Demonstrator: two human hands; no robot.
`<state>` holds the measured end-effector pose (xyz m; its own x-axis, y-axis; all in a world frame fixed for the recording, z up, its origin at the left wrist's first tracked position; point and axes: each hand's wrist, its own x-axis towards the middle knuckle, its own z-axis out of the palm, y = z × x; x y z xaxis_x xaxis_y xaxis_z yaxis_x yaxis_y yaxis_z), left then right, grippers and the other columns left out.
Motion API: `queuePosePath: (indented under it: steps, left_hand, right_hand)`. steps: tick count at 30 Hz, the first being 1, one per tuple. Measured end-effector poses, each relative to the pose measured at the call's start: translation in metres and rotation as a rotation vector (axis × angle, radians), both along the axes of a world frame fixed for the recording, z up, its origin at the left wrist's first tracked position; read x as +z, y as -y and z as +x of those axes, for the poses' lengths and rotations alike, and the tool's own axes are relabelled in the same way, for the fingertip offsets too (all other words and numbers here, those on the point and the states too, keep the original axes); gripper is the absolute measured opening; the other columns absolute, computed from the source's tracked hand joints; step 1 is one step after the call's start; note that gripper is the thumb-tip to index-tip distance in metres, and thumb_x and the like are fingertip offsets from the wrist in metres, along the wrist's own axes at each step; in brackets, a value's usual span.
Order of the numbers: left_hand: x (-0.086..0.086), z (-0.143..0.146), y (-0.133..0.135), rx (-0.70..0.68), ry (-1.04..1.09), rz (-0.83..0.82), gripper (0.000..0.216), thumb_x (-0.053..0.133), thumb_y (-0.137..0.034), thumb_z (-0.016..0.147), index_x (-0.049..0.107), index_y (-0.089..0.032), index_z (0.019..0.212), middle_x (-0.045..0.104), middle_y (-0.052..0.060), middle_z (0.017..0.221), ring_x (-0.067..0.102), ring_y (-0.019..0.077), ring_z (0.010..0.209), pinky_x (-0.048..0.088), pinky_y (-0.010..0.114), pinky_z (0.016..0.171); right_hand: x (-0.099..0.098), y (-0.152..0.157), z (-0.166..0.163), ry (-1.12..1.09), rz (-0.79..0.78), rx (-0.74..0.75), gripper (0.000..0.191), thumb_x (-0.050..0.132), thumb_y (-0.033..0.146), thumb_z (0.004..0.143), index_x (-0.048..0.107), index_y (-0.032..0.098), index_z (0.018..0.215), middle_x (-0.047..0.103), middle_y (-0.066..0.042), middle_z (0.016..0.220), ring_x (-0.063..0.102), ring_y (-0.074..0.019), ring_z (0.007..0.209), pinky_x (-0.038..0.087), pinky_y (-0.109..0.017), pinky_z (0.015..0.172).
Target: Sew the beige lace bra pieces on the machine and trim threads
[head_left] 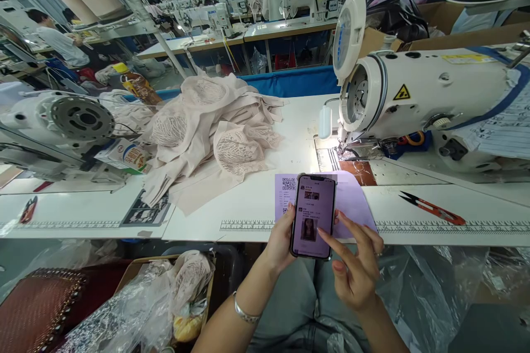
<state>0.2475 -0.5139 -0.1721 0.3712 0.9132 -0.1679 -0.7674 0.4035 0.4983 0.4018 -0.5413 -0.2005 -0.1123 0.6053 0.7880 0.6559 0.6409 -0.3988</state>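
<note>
A smartphone [313,217] with a lit screen is held upright over the table's front edge. My left hand [280,240] is closed around its left side. Over the lower right of the screen, my right hand [356,259] has its fingers apart, the index fingertip at the glass; it grips nothing. Behind the phone lies a purple sheet [351,198] with printed QR codes, partly hidden. Beyond it stands a white sewing machine [418,88] with its lamp lit. Beige lace bra pieces [240,146] are heaped to the left of the phone.
Orange thread snips [434,208] lie at the right on the ruler strip, another red pair [28,209] at far left. A second machine [62,127] and a drink bottle [136,84] stand left. Below, a box [209,292] holds plastic and fabric. Several people sit further back.
</note>
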Motion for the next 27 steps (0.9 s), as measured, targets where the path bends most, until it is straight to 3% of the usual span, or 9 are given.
queuePosePath:
  steps: [27]
  left_hand:
    - [-0.0027,-0.0014,0.0003,-0.011,-0.027,-0.007,0.057,0.064,-0.059,0.09,0.074,-0.009,0.117,0.075,0.019,0.117,0.067,0.0369,0.12,0.039,0.051,0.117]
  right_hand:
    - [0.0008,0.0003,0.0009,-0.014,0.006,0.015,0.045,0.033,0.042,0.106,0.073,0.031,0.124,0.058,-0.009,0.143,0.053,-0.0301,0.119,0.04,-0.049,0.095]
